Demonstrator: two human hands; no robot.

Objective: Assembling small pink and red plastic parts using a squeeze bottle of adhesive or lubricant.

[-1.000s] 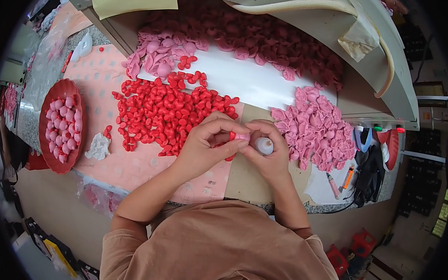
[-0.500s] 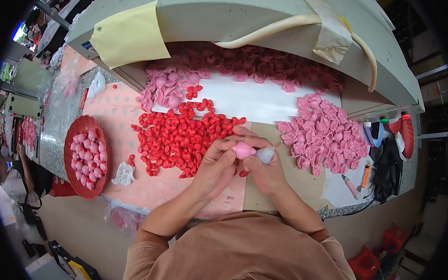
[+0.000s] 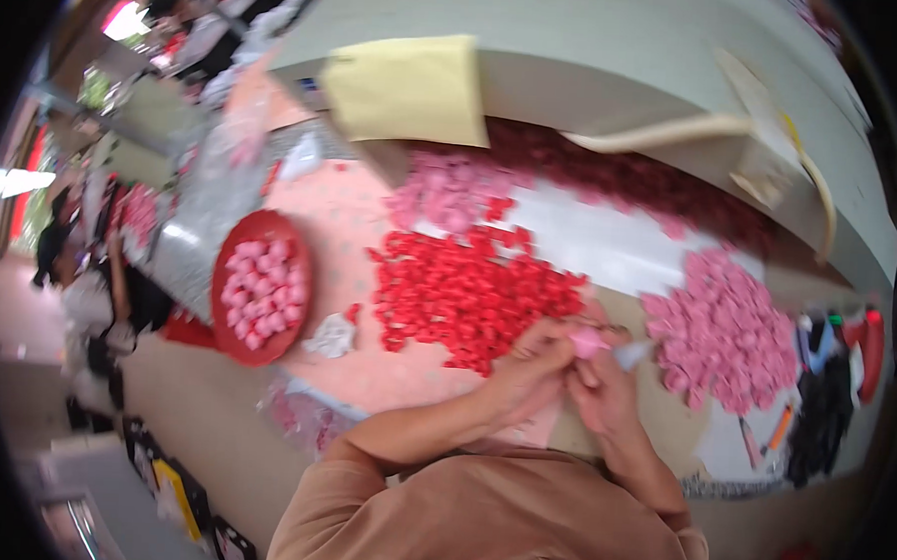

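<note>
Held near my body at the table's middle, my left hand (image 3: pixel 533 372) is closed, its fingertips pinching a small pink rounded piece (image 3: pixel 588 342). Close beside it, my right hand (image 3: pixel 609 392) is closed around a small pale squeeze bottle (image 3: pixel 631 356), whose body shows past the thumb side. The fingers of both hands meet at the pink piece. Blur hides the bottle's tip and whether it touches the piece. A heap of small glossy red pieces (image 3: pixel 458 295) lies just left of my hands; a pile of pink petal-like pieces (image 3: pixel 721 332) lies to their right.
At the left stands a red bowl (image 3: pixel 219 305) of pink-and-red balls, with crumpled white tissue (image 3: pixel 332 337) beside it. A grey cabinet (image 3: pixel 598 76) overhangs the back, a yellow paper (image 3: pixel 409 90) hanging from it. Markers (image 3: pixel 780 427) lie at the right. A person (image 3: pixel 93 290) sits far left.
My view has swung, so the whole scene sits further right and is blurred. Both hands stay together; the pink piece is still in the left, the pale bottle in the right.
</note>
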